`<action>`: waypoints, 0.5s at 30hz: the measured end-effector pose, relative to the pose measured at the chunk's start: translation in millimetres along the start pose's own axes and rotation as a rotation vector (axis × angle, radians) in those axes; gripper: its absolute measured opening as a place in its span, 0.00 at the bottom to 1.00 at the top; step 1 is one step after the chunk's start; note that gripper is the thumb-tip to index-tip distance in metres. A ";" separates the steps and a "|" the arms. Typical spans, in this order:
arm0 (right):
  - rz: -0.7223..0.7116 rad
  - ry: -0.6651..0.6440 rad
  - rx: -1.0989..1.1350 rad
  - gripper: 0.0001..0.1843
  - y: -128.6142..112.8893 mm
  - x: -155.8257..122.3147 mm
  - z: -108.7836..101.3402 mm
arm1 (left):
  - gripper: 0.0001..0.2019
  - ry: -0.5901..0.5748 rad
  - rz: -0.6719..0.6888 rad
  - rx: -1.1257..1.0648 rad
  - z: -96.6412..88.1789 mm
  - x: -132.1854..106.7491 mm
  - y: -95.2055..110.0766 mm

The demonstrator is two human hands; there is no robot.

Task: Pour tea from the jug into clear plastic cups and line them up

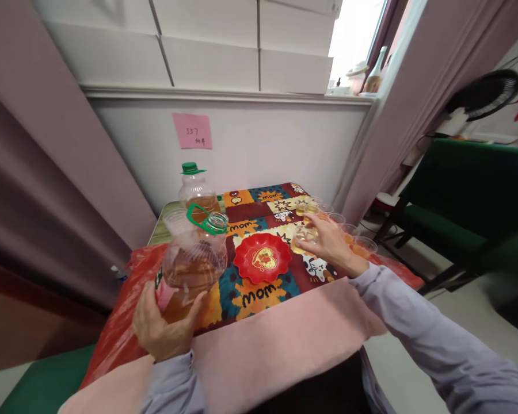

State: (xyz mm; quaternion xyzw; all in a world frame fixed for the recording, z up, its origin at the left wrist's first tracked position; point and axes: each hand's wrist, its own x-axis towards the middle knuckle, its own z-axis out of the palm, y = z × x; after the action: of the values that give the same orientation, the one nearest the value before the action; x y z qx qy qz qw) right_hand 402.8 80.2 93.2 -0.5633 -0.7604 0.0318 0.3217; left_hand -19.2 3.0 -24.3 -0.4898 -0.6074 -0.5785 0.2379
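Observation:
My left hand (166, 325) is wrapped round the lower part of a large clear plastic jug (198, 259), which has a green carry handle, an uncapped mouth and amber liquid inside. At the right of the table, my right hand (328, 241) has its thumb and fingers round a clear plastic cup (301, 237) holding a pale amber liquid. More clear cups (363, 247) with amber liquid stand in a row beside and beyond that hand. Between the hands lies a red scalloped plate (244, 261) with a gold heart design.
A second jug (197, 187), green-capped, stands behind the first. The table has a patterned mat (259, 296), red plastic sheeting (121, 316) and a pink cloth (276, 345) along the front. A wall rises behind; a dark green chair (479, 195) is at the right.

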 end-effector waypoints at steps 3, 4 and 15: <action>0.026 0.017 -0.110 0.42 33.7 -24.9 -22.3 | 0.53 -0.002 -0.054 -0.008 0.1 0.9 4.1; 0.044 0.013 -0.147 0.43 44.5 -32.8 -27.1 | 0.53 0.000 -0.065 -0.012 -0.1 1.8 5.6; 0.192 -0.054 -0.312 0.43 116.9 -69.5 -26.2 | 0.54 0.011 -0.073 -0.020 -1.8 7.4 10.6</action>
State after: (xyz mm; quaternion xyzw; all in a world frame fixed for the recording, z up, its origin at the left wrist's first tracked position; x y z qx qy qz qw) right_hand 525.3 53.5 34.5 -0.6755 -0.7071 -0.0409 0.2053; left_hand -13.5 2.1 -12.6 -0.4663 -0.6178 -0.5954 0.2152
